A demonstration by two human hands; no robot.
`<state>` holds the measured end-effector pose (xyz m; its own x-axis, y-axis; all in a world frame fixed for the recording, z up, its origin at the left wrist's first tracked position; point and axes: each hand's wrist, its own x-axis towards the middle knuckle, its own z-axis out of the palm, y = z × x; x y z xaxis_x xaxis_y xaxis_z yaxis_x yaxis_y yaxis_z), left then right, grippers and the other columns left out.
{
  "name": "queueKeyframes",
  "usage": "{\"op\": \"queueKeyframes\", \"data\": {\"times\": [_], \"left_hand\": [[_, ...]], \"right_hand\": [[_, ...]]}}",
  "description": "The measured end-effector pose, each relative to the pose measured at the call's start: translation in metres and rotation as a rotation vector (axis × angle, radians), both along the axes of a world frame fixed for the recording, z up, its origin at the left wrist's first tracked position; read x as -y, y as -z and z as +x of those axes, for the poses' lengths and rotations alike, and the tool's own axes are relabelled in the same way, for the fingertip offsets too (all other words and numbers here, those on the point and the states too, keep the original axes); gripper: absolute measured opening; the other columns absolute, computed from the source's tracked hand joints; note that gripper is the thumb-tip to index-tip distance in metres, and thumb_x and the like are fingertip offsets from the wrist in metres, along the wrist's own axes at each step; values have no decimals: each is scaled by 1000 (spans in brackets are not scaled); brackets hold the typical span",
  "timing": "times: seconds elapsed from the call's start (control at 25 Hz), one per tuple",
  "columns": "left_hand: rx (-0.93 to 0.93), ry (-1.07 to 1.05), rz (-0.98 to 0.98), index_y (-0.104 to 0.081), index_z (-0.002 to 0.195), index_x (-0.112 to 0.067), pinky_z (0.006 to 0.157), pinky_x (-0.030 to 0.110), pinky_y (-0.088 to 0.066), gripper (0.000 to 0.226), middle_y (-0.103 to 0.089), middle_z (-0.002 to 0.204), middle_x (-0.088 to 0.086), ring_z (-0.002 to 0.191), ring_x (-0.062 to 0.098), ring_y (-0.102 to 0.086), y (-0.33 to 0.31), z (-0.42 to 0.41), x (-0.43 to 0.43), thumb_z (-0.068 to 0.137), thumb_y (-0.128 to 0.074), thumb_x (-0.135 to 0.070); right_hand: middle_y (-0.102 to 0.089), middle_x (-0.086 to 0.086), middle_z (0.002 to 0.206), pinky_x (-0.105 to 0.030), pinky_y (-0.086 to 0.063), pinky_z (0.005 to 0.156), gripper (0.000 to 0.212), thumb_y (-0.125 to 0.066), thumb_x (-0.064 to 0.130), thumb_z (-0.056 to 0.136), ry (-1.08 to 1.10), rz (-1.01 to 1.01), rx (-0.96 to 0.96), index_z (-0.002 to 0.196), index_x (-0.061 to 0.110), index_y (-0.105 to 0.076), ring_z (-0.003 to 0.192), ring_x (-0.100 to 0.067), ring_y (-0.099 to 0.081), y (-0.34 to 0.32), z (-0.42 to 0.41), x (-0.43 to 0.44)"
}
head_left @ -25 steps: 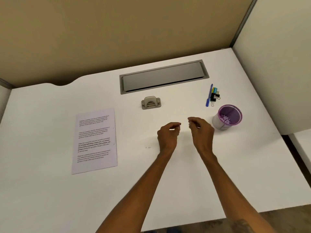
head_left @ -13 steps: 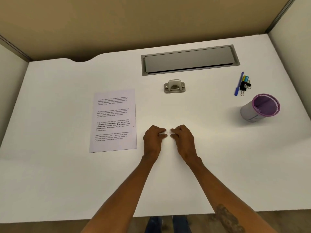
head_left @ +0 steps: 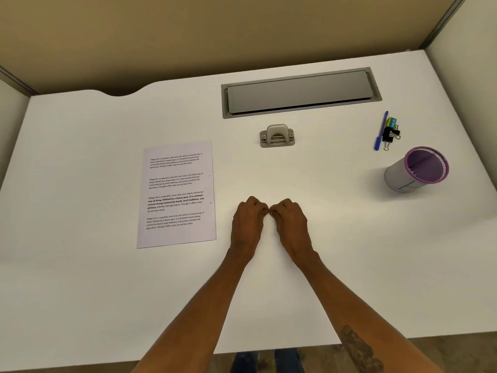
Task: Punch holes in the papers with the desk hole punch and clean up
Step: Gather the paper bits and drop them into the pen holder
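A printed sheet of paper (head_left: 177, 193) lies flat on the white desk (head_left: 80, 292), left of centre. The grey desk hole punch (head_left: 277, 135) stands behind the middle of the desk. My left hand (head_left: 248, 219) and my right hand (head_left: 290, 220) rest side by side on the desk just right of the paper. Their fingers are curled and the fingertips nearly meet on the surface. Anything under the fingertips is hidden. A purple-rimmed cup (head_left: 419, 170) stands at the right.
A blue pen (head_left: 380, 130) and black binder clips (head_left: 390, 135) lie behind the cup. A grey cable hatch (head_left: 301, 92) is set into the desk behind the punch. Partition walls close the back and both sides. The front desk edge is near my body.
Both hands came down from above the desk near the cup to the surface beside the paper, and their fingertips closed together. My view shifted left and back.
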<state>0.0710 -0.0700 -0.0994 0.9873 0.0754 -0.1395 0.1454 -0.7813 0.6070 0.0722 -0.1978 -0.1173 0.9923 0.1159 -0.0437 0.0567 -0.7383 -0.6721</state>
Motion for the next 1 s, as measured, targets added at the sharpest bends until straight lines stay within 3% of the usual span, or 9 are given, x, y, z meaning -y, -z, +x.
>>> {"op": "queueKeyframes", "data": {"times": [0.16, 0.4, 0.52, 0.6, 0.72, 0.84, 1.0], "left_hand": [[0, 76, 24, -66, 100, -8, 78, 35, -48, 18, -61, 103, 3, 94, 20, -53, 1, 4, 1, 99, -48, -10], [-27, -296, -368, -58, 89, -10, 69, 22, -48, 6, -70, 90, -2, 78, 12, -62, 2, -2, -8, 94, -55, -11], [-64, -344, -483, -62, 83, -7, 70, 28, -54, 7, -73, 83, 1, 77, 16, -67, 3, -2, -9, 89, -64, -10], [-61, -346, -469, -63, 80, -9, 73, 30, -55, 8, -72, 79, -1, 76, 13, -68, 3, -2, -7, 85, -70, -12], [-49, -298, -393, -71, 91, -21, 77, 19, -53, 9, -75, 81, -8, 81, 3, -69, -1, -2, -4, 84, -70, -15], [-46, -231, -279, -77, 102, -17, 90, 21, -52, 16, -77, 99, -4, 95, 8, -69, -1, -1, -3, 89, -69, -20], [-29, -140, -114, -77, 105, -17, 88, 17, -45, 19, -76, 104, -2, 101, 13, -66, -3, -1, -1, 95, -61, -21]], "right_hand": [[-59, -7, 97, -29, -42, 75, 18, -48, -5, 91, -24, -9, -42, 94, 5, -63, 92, -23, -50, 0, 5, -3], [-70, 6, 85, -12, -48, 68, 7, -55, 6, 91, 355, 510, -245, 89, 10, -61, 77, -2, -64, -5, 6, 12], [-74, 4, 81, -17, -53, 68, 3, -67, 12, 82, 419, 623, -317, 81, 15, -69, 74, -6, -69, -7, 12, 24], [-74, 6, 79, -21, -55, 71, 6, -71, 12, 80, 371, 561, -297, 80, 17, -70, 76, -7, -69, -9, 18, 28], [-75, 7, 87, -23, -53, 79, 11, -67, 9, 86, 161, 335, -195, 89, 16, -75, 84, -8, -68, -10, 19, 25], [-74, -4, 98, -32, -51, 82, 19, -58, 7, 93, -15, 95, -118, 96, 11, -76, 93, -19, -66, -9, 15, 19], [-70, -9, 99, -33, -47, 80, 21, -51, 8, 96, -68, 0, -114, 96, 7, -72, 94, -24, -63, -9, 15, 16]]}}
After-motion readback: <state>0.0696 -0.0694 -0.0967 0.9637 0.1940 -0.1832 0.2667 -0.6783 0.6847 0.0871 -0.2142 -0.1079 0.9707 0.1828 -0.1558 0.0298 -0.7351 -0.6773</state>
